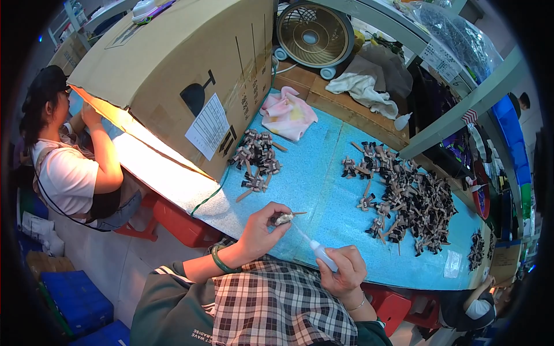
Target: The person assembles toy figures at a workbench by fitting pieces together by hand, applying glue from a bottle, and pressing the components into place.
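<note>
Pinched in the fingers of my left hand [262, 229] is a small figure piece [283, 219] with a thin tan stick poking out to the right. My right hand [346, 270] grips a white squeeze bottle [321, 252], its long thin nozzle tilted up toward the piece. Nozzle tip and piece are close; whether they touch I cannot tell. Beyond my left hand lies a small pile of dark and tan figure pieces [258, 155]. A much larger heap of similar pieces [412, 196] spreads over the blue table [323, 155] on the right.
A big cardboard box [173, 75] stands at the left, a pink cloth [288, 112] beside it. Toward the back are a fan [314, 34], white rags [363, 92] and a metal post [461, 104]. A person [69, 155] sits at the left; red stools [184, 222] stand below.
</note>
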{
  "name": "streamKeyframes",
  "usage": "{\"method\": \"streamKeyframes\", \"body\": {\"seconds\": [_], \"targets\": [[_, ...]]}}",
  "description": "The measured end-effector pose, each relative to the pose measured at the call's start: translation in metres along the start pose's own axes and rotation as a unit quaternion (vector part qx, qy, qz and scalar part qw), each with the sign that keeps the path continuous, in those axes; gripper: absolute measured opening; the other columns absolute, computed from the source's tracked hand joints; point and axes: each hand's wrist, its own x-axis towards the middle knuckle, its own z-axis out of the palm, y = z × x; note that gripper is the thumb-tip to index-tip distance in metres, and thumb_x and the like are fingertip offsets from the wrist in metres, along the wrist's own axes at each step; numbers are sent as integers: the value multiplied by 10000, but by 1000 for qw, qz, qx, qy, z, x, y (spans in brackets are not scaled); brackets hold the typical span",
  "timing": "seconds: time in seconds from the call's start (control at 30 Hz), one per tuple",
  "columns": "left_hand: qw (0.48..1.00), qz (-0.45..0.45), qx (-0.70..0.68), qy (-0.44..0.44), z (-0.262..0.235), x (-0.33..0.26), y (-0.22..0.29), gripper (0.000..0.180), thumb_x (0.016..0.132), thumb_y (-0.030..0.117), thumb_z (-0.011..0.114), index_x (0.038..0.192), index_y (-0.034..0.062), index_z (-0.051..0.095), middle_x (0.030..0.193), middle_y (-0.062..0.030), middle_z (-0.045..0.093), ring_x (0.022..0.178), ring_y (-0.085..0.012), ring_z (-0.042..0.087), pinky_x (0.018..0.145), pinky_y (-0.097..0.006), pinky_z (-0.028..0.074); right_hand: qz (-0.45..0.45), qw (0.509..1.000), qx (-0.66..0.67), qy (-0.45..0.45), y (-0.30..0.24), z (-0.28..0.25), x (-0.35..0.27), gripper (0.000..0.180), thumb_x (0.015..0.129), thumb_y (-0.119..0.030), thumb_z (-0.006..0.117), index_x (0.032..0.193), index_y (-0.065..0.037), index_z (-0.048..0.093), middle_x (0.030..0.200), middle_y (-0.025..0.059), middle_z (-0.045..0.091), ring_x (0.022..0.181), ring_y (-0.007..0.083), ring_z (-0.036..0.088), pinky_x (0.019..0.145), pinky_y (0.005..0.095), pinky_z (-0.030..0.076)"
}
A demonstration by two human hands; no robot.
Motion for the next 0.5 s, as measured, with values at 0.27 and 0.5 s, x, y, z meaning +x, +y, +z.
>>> {"method": "streamKeyframes", "body": {"seconds": [0.27,0.5], "targets": [[1000,3,1,0,0,-2,0,247,845,-21,643,1073,18,556,921,-42,618,838,-87,582,742,-243,488,11,1000,7,0,0,1,-2,313,678,-9,770,960,-4,635,796,108,607,615,221,569,516,302,447],[1000,-3,0,0,-1,-3,1,249,847,-21,642,1076,23,556,917,-34,611,839,-82,574,747,-240,485,14,1000,8,-2,-1,1,-4,313,679,-6,771,961,-4,634,796,107,608,619,220,568,518,298,450]]}}
